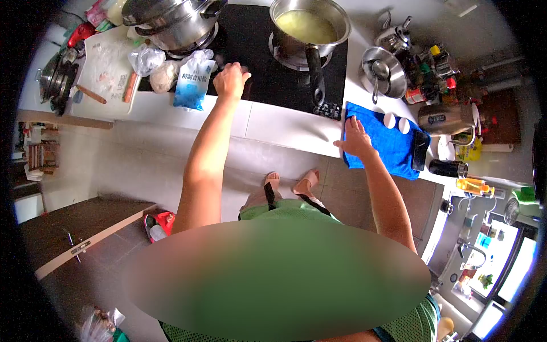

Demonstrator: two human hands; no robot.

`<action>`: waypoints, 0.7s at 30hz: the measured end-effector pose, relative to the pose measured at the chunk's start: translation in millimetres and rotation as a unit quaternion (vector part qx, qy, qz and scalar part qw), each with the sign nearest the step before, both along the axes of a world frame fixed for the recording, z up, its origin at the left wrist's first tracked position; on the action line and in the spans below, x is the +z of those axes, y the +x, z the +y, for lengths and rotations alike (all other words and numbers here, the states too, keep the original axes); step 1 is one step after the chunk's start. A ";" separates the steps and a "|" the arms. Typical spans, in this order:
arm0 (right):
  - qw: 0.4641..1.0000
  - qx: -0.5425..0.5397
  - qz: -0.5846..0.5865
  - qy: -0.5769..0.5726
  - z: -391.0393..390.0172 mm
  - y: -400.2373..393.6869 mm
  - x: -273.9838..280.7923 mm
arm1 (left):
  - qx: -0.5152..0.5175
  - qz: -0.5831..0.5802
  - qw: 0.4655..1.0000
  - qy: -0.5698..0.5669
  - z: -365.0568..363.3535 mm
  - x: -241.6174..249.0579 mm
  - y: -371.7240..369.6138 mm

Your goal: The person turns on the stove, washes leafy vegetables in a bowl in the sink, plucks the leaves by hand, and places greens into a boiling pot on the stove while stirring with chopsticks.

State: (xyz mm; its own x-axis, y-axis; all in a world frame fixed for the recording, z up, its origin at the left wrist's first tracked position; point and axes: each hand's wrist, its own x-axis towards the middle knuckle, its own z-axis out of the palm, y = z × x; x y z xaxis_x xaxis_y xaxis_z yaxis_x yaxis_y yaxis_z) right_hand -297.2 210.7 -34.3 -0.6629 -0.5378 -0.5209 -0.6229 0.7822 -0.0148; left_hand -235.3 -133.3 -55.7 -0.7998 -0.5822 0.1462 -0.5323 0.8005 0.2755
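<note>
My left hand is at the front of the black glass stove, fingers curled; what they hold, if anything, is hidden. Close on its left stands a blue and white salt bag. My right hand lies with fingers stretched out on a blue towel at the counter's edge. Two white eggshell-like pieces sit on the towel beside a black phone. An uncovered steel pot with yellowish liquid is on the right burner, its black handle pointing toward me.
A large lidded pot occupies the left burner. Left of it lies a white cutting board with a knife. On the right are a steel bowl with a ladle, bottles, a steel kettle and a black cup.
</note>
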 end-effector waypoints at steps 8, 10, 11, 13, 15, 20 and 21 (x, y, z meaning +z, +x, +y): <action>0.999 -0.036 -0.021 0.002 6.6 -10.5 -16.6 | 0.004 0.024 1.000 0.005 -3.8 -9.5 0.4; 0.999 -0.038 -0.023 0.006 5.7 -9.6 -14.6 | 0.012 0.041 0.999 -0.005 -5.2 -13.8 -0.4; 0.999 -0.043 -0.029 0.003 5.6 -10.3 -15.6 | 0.011 0.038 0.999 -0.004 -5.5 -12.7 -0.3; 0.999 -0.043 -0.032 0.006 7.0 -10.3 -19.1 | 0.015 0.037 0.999 0.002 -5.8 -15.0 -0.3; 0.999 -0.042 -0.031 0.008 8.0 -13.6 -25.9 | 0.005 0.042 0.999 -0.009 -7.2 -15.7 -0.9; 0.999 -0.020 -0.025 0.010 14.8 -20.5 -37.0 | 0.003 0.019 1.000 -0.005 -5.1 -5.7 1.5; 0.999 -0.026 -0.038 0.004 15.0 -20.5 -36.8 | 0.008 0.021 1.000 -0.002 -5.2 -6.9 2.3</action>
State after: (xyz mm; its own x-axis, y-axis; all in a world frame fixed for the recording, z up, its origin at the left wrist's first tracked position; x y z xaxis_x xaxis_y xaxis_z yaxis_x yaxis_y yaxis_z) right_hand -317.7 225.7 -71.2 -0.6482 -0.4988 -0.5754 -0.5781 0.8142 -0.0545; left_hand -233.0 -138.5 -62.6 -0.7835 -0.5942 0.1817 -0.5333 0.7931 0.2941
